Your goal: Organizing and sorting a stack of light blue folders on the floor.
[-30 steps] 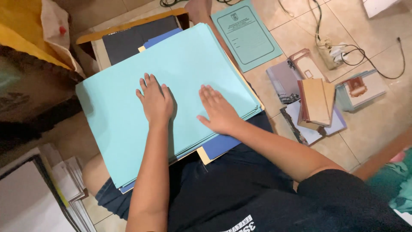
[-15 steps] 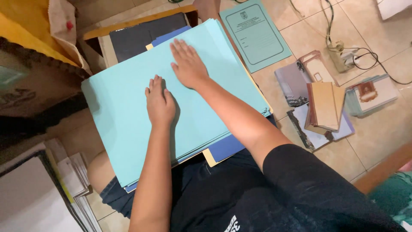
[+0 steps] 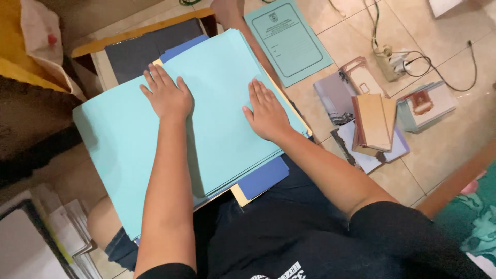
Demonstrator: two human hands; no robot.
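Paper everywhere: a stack of light blue sheets lies across my lap, tilted, with a darker blue folder and a yellowish sheet edge peeking out from under its lower right edge. My left hand presses flat on the upper left part of the stack, fingers spread wide, holding nothing. My right hand lies flat too, palm down near the stack's right edge, fingers together and pointing away from me, gripping nothing. Beyond the stack, a dark board with a wooden frame sits on the tiled floor. To the right lies a green printed form, then a pile of booklets and brown cards, and a power strip with cables.
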